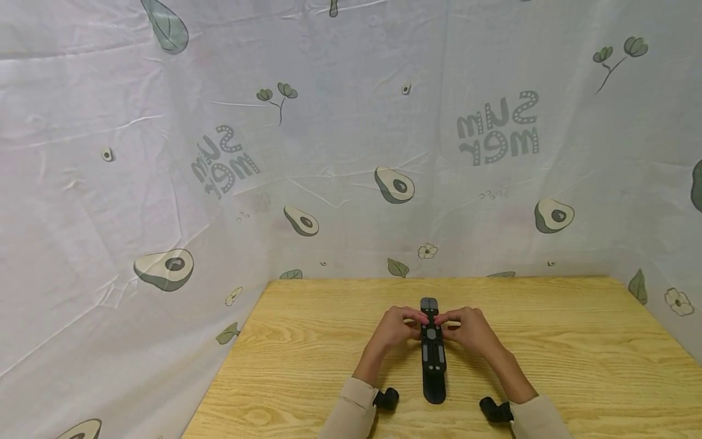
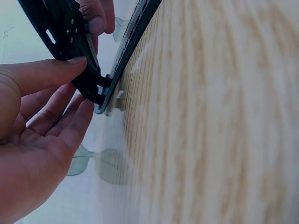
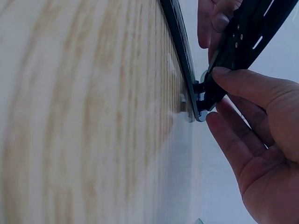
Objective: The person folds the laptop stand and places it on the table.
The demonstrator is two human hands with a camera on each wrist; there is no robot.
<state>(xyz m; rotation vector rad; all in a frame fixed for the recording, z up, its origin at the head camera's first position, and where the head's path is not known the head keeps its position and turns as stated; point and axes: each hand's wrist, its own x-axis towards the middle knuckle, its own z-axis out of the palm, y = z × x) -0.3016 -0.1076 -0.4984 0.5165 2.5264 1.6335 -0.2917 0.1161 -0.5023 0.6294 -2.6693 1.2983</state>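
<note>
A long black hinged device with grey pads on its upper part stands lengthwise on the table between both hands. Its upper arm is raised at an angle from the flat base bar, and the two meet at a hinge close to the fingers. From the left side, the left hand pinches the upper arm with its thumb on top and fingers beneath. Likewise, the right hand pinches it from the right. The device's exact kind cannot be told.
Light wood-grain table lies under the device. Behind it and on the left hangs a pale cloth printed with avocados and leaves. Black wrist mounts stick out by both beige sleeves.
</note>
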